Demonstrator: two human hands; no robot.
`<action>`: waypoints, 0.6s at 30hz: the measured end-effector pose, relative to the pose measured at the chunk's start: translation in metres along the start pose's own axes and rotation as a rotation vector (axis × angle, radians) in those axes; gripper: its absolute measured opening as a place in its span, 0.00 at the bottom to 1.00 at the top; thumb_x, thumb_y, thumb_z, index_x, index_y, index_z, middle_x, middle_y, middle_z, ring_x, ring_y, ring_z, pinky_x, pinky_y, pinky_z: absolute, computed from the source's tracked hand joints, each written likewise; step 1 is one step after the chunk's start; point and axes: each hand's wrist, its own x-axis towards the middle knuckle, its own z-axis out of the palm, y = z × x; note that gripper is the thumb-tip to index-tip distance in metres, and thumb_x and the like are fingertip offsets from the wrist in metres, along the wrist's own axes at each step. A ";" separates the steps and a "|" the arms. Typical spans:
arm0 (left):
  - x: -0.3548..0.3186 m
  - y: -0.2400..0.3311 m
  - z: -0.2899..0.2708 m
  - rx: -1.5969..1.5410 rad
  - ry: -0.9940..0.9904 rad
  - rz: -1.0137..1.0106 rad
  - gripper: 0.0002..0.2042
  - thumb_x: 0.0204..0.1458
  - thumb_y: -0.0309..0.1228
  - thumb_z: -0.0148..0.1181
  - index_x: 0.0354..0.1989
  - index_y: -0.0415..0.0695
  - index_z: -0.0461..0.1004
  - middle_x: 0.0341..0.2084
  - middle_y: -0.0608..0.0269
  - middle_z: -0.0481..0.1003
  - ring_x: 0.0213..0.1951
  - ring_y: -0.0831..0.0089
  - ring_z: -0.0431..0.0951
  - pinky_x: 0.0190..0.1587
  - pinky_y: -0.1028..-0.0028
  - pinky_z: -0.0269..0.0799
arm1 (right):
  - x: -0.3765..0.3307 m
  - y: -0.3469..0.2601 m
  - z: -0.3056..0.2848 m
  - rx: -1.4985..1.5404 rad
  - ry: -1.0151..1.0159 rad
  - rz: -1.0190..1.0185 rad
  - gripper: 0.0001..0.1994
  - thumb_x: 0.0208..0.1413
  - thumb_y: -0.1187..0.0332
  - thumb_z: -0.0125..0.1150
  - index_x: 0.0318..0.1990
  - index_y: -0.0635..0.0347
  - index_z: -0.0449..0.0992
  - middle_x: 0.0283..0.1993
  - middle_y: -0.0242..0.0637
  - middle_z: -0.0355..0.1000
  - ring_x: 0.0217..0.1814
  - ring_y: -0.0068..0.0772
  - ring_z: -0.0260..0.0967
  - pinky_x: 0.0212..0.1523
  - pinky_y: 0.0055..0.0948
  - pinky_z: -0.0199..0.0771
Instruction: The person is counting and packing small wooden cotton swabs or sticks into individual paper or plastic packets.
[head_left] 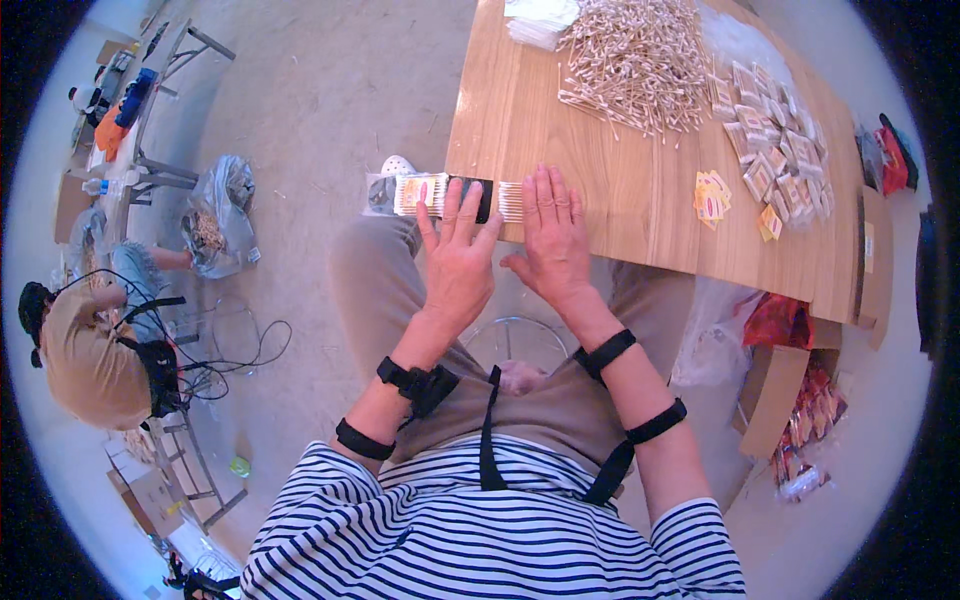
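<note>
While my right hand [556, 240] lies flat, fingers together, at the end of some swabs [510, 203] on the table's [625, 195] near-left corner, my left hand [460, 245] spreads loose fingers over a black strip [486, 196] and pack [407, 193].

Bright, soft light fills a view bent toward black edges.

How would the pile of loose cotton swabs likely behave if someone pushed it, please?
The pile of cotton swabs would probably spread rather than shift as one block, since they lie loosely crossed. Each looks light, being so thin, and might roll on the flat table.
</note>
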 end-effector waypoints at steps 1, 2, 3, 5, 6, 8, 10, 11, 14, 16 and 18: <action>-0.001 0.001 0.000 0.000 -0.001 0.001 0.21 0.47 0.21 0.57 0.52 0.48 0.76 0.67 0.51 0.61 0.73 0.52 0.50 0.71 0.38 0.29 | 0.000 0.000 0.000 -0.004 -0.003 -0.001 0.57 0.31 0.53 0.80 0.70 0.67 0.54 0.75 0.50 0.48 0.80 0.49 0.39 0.76 0.49 0.42; -0.002 0.001 0.001 0.002 0.004 -0.004 0.21 0.46 0.21 0.58 0.52 0.48 0.76 0.67 0.51 0.61 0.73 0.52 0.50 0.71 0.38 0.29 | 0.000 0.000 -0.001 -0.003 -0.003 0.000 0.57 0.31 0.53 0.80 0.70 0.67 0.54 0.75 0.50 0.48 0.80 0.49 0.39 0.76 0.49 0.42; -0.003 0.002 0.001 0.004 0.008 -0.009 0.21 0.46 0.21 0.58 0.52 0.48 0.76 0.67 0.51 0.61 0.73 0.51 0.50 0.70 0.38 0.29 | 0.000 0.000 0.000 -0.005 -0.005 0.000 0.57 0.31 0.54 0.80 0.70 0.67 0.53 0.75 0.50 0.48 0.80 0.49 0.39 0.76 0.49 0.41; -0.005 0.004 -0.001 0.002 0.019 -0.007 0.21 0.46 0.21 0.59 0.52 0.48 0.76 0.66 0.51 0.62 0.73 0.51 0.50 0.70 0.37 0.29 | 0.000 0.001 0.000 -0.006 -0.008 0.000 0.57 0.31 0.54 0.80 0.70 0.68 0.53 0.75 0.50 0.48 0.80 0.49 0.39 0.76 0.49 0.41; -0.005 0.004 -0.001 0.000 0.031 -0.004 0.21 0.46 0.21 0.59 0.52 0.48 0.76 0.66 0.51 0.62 0.73 0.51 0.51 0.70 0.36 0.29 | 0.000 0.001 0.000 -0.004 -0.008 0.002 0.57 0.32 0.54 0.80 0.70 0.67 0.53 0.75 0.50 0.48 0.80 0.49 0.39 0.76 0.49 0.41; -0.006 0.004 -0.001 -0.010 0.031 -0.003 0.21 0.46 0.21 0.59 0.52 0.48 0.76 0.66 0.51 0.62 0.73 0.51 0.51 0.70 0.36 0.29 | 0.000 0.001 0.000 -0.003 -0.008 0.005 0.57 0.32 0.54 0.80 0.70 0.67 0.53 0.75 0.50 0.48 0.80 0.49 0.39 0.76 0.49 0.40; -0.004 0.005 -0.001 -0.019 0.032 -0.002 0.21 0.47 0.21 0.58 0.52 0.48 0.76 0.66 0.51 0.63 0.72 0.50 0.51 0.70 0.36 0.29 | -0.001 0.002 0.002 0.040 0.000 0.000 0.60 0.29 0.56 0.80 0.71 0.68 0.50 0.76 0.53 0.45 0.81 0.50 0.37 0.76 0.51 0.41; -0.002 0.005 -0.001 -0.008 0.030 -0.016 0.20 0.48 0.21 0.58 0.52 0.48 0.76 0.65 0.51 0.63 0.72 0.50 0.51 0.69 0.35 0.29 | -0.001 0.002 0.002 0.040 0.000 0.000 0.60 0.29 0.56 0.80 0.71 0.68 0.50 0.76 0.53 0.45 0.81 0.50 0.37 0.76 0.51 0.41; 0.003 0.003 0.001 0.006 0.037 -0.027 0.19 0.49 0.21 0.57 0.51 0.47 0.76 0.65 0.51 0.63 0.72 0.50 0.52 0.69 0.35 0.29 | 0.000 0.000 0.000 0.028 -0.001 0.001 0.60 0.29 0.56 0.80 0.71 0.67 0.50 0.76 0.53 0.45 0.80 0.50 0.38 0.76 0.51 0.40; 0.004 0.001 0.003 0.007 0.046 -0.023 0.19 0.49 0.21 0.56 0.51 0.47 0.76 0.65 0.51 0.63 0.72 0.50 0.52 0.69 0.35 0.29 | 0.001 -0.001 -0.001 -0.028 -0.036 0.016 0.56 0.33 0.53 0.79 0.70 0.66 0.53 0.75 0.49 0.48 0.80 0.48 0.38 0.76 0.49 0.40; 0.005 0.001 0.004 -0.003 0.039 -0.013 0.18 0.51 0.21 0.55 0.52 0.47 0.76 0.65 0.51 0.63 0.72 0.50 0.52 0.69 0.34 0.29 | 0.000 -0.001 -0.001 -0.027 -0.034 0.017 0.56 0.33 0.53 0.79 0.70 0.66 0.53 0.75 0.49 0.48 0.80 0.48 0.38 0.76 0.49 0.40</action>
